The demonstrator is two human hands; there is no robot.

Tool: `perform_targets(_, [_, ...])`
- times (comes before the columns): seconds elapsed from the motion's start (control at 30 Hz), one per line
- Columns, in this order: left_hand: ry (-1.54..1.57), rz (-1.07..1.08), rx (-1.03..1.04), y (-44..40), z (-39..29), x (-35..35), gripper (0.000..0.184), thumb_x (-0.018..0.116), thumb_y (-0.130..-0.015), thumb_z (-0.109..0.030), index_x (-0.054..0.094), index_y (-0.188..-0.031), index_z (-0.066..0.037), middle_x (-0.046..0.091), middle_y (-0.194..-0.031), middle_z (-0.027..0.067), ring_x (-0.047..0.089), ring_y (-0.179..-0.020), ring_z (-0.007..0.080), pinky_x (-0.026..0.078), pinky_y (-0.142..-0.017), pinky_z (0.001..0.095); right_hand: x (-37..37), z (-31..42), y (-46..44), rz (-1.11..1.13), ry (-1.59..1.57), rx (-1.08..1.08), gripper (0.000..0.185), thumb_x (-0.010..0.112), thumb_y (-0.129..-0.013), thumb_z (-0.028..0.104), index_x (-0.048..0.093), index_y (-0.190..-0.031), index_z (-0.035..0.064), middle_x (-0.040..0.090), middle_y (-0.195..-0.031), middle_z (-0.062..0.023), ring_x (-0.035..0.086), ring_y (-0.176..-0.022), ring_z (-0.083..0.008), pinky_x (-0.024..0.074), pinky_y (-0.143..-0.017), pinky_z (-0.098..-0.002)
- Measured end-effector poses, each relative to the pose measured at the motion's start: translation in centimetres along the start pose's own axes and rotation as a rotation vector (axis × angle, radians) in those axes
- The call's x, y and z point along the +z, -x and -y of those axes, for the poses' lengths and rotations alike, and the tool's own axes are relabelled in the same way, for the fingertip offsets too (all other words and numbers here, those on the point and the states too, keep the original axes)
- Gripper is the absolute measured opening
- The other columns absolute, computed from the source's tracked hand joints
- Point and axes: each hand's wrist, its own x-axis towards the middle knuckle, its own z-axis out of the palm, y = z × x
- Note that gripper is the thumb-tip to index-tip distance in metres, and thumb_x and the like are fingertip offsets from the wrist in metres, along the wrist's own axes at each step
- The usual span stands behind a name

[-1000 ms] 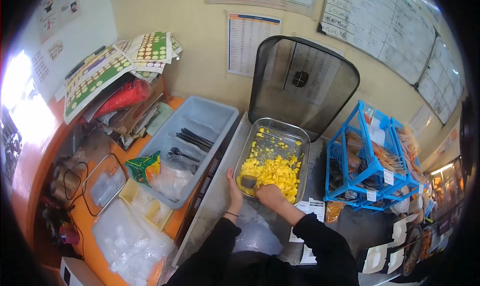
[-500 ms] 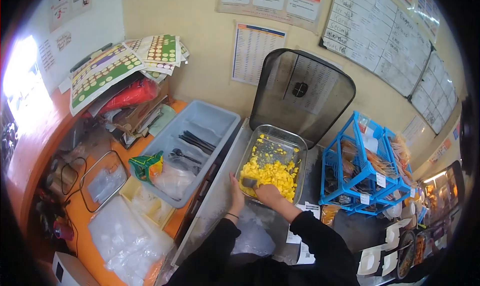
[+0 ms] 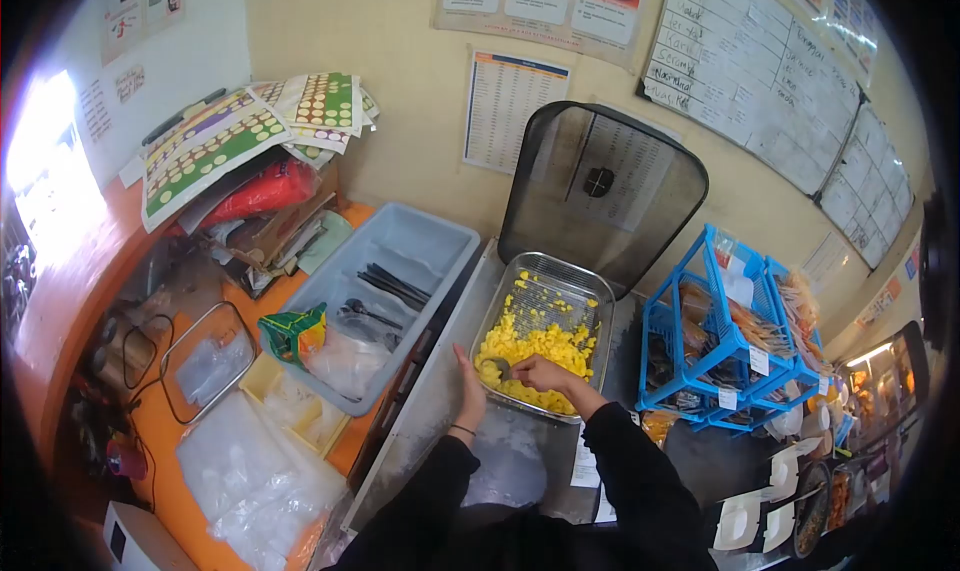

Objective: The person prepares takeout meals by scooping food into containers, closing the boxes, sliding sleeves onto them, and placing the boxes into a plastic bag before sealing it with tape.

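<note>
Sitting among yellow pieces (image 3: 555, 351) just left of the fingers of the right hand (image 3: 545, 373) pinching its handle, the scoop (image 3: 491, 370) could, if tilted, spill over the edge of the tray (image 3: 575, 292), which might skid on the counter (image 3: 425, 411) if the left hand (image 3: 470, 391), fingers outstretched, contact unclear, isn't bracing it.

Scoop (image 3: 493, 371) in right hand (image 3: 544, 374)
</note>
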Motion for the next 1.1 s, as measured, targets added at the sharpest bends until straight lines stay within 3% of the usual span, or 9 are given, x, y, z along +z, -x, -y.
perform_targets(0.13, [0.008, 0.031, -0.087, 0.0, -0.9, -0.2, 0.075, 0.017, -0.085, -0.059, -0.004, -0.135, -0.008, -0.003, -0.142, 0.0130, -0.002, -0.130, 0.0218, 0.000, -0.104, 0.0336, -0.6, -2.0, 0.3, 0.104, -0.538, 0.153, 0.011, 0.046, -0.086, 0.012, 0.051, -0.086, 0.0026, 0.033, -0.053, 0.0022, 0.021, -0.039, -0.0053, 0.0164, -0.035, -0.0210])
perform_targets(0.33, [-0.025, 0.084, -0.080, 0.1, -1.2, -0.4, 0.075, 0.017, -0.083, -0.061, -0.003, -0.136, -0.012, -0.002, -0.142, 0.0129, -0.002, -0.131, 0.0219, 0.000, -0.104, 0.0355, 0.3, -4.7, 1.7, -0.044, -0.805, 0.046, 0.012, 0.043, -0.088, 0.012, 0.049, -0.083, 0.0032, 0.036, -0.055, 0.0015, 0.025, -0.038, -0.0043, 0.0170, -0.034, -0.0202])
perform_targets(0.43, [-0.004, 0.054, -0.096, 0.1, -0.9, -0.5, 0.072, 0.015, -0.087, -0.055, -0.002, -0.135, -0.004, -0.004, -0.142, 0.0116, -0.004, -0.130, 0.0212, -0.002, -0.105, 0.0326, 0.4, -3.7, 3.3, -0.120, -0.901, 0.024, 0.013, 0.042, -0.088, 0.011, 0.049, -0.080, 0.0043, 0.036, -0.054, 0.0019, 0.025, -0.038, -0.0045, 0.0170, -0.035, -0.0201])
perform_targets(0.6, [-0.097, 0.015, -0.082, 2.3, -1.0, -1.9, 0.064, 0.021, -0.089, -0.050, 0.008, -0.136, -0.008, 0.008, -0.141, 0.0114, 0.006, -0.130, 0.0225, 0.004, -0.105, 0.0372, 0.0, -3.6, 8.4, -0.287, -0.940, -0.089, 0.013, 0.045, -0.087, 0.015, 0.053, -0.084, 0.0048, 0.034, -0.050, 0.0052, 0.025, -0.037, -0.0027, 0.0178, -0.032, -0.0179])
perform_targets(0.73, [-0.251, 0.043, 0.190, 9.4, -2.3, 1.0, 0.050, 0.023, -0.091, -0.038, 0.030, -0.124, 0.000, 0.032, -0.127, 0.0126, 0.028, -0.120, 0.0226, 0.019, -0.102, 0.0360, 1.0, -5.2, 20.6, -0.509, -1.162, -0.169, 0.009, 0.047, -0.086, 0.015, 0.052, -0.087, 0.0075, 0.036, -0.051, 0.0031, 0.026, -0.035, -0.0040, 0.0186, -0.032, -0.0194])
perform_targets(0.8, [-0.322, 0.128, 0.335, 14.6, -4.2, 4.4, 0.045, 0.027, -0.091, -0.032, 0.035, -0.118, 0.003, 0.036, -0.121, 0.0138, 0.032, -0.115, 0.0245, 0.025, -0.097, 0.0371, 2.3, -8.6, 27.6, -0.655, -1.168, -0.216, 0.010, 0.049, -0.085, 0.014, 0.055, -0.087, 0.0063, 0.037, -0.051, 0.0025, 0.026, -0.036, -0.0042, 0.0176, -0.032, -0.0191])
perform_targets(0.9, [-0.381, 0.469, 0.243, 22.5, -3.0, 6.0, 0.038, 0.036, -0.090, -0.025, 0.037, -0.115, 0.003, 0.036, -0.119, 0.0150, 0.036, -0.109, 0.0242, 0.025, -0.096, 0.0365, 5.2, -10.5, 39.3, -1.013, -1.197, -0.024, 0.015, 0.051, -0.083, 0.016, 0.055, -0.093, 0.0050, 0.037, -0.051, 0.0026, 0.027, -0.037, -0.0042, 0.0181, -0.032, -0.0192])
perform_targets(0.97, [-0.389, 0.751, 0.391, 27.0, -2.7, 8.3, 0.035, 0.047, -0.084, -0.019, 0.039, -0.109, 0.003, 0.038, -0.115, 0.0153, 0.039, -0.103, 0.0263, 0.027, -0.092, 0.0358, 7.1, -13.8, 46.0, -1.148, -1.217, -0.031, 0.019, 0.052, -0.082, 0.016, 0.055, -0.098, 0.0050, 0.038, -0.052, 0.0024, 0.028, -0.038, -0.0042, 0.0185, -0.033, -0.0188])
perform_targets(1.1, [-0.447, 1.180, 0.299, 35.3, -1.6, 14.8, 0.036, 0.055, -0.075, -0.008, 0.041, -0.107, 0.000, 0.038, -0.112, 0.0158, 0.042, -0.100, 0.0272, 0.035, -0.085, 0.0353, 7.9, -19.9, 55.5, -1.421, -1.091, 0.155, 0.019, 0.048, -0.082, 0.014, 0.055, -0.097, 0.0039, 0.040, -0.055, 0.0029, 0.032, -0.041, -0.0041, 0.0217, -0.035, -0.0190])
